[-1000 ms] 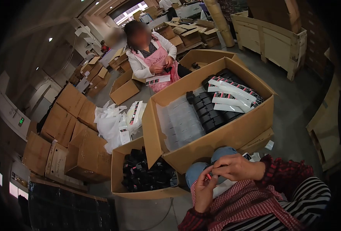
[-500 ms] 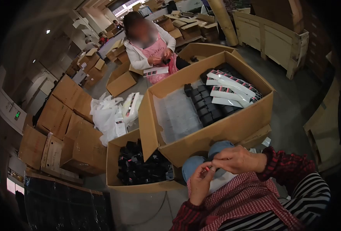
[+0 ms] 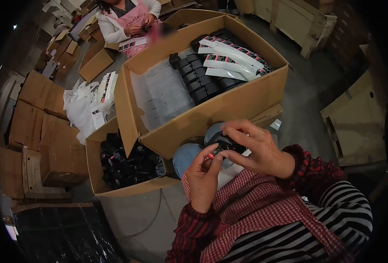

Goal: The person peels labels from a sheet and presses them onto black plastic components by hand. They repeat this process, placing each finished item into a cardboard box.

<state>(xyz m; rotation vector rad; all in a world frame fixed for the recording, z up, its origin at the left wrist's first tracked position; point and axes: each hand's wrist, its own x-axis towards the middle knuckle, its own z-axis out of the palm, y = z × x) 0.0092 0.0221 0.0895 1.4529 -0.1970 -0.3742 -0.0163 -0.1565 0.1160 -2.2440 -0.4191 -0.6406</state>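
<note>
Above my knees, a small black plastic piece (image 3: 231, 143) with a red-and-black sticker (image 3: 214, 152) at its left end sits between my hands. My left hand (image 3: 204, 179) is closed, thumb and forefinger pinching the stickered end. Over the piece from the right curls my right hand (image 3: 260, 151), its thumb near the sticker and its fingers on the far side; they partly hide the piece. Just beyond stands a large open carton (image 3: 211, 109) with rows of black pieces (image 3: 196, 81) and strips of stickers (image 3: 233, 57) on top.
A lower carton (image 3: 128, 191) at left holds many loose black pieces (image 3: 128, 162). White backing paper (image 3: 80, 103) lies heaped behind it. Across the large carton, a person in a pink apron (image 3: 132, 19) handles a dark piece. Stacked cartons (image 3: 62, 149) stand left; wooden crates (image 3: 356, 114) stand right.
The view has tilted down and shifted right. My right hand has turned and spread over the black piece, which now shows more between my hands; earlier both hands' fingertips were pinched close together.
</note>
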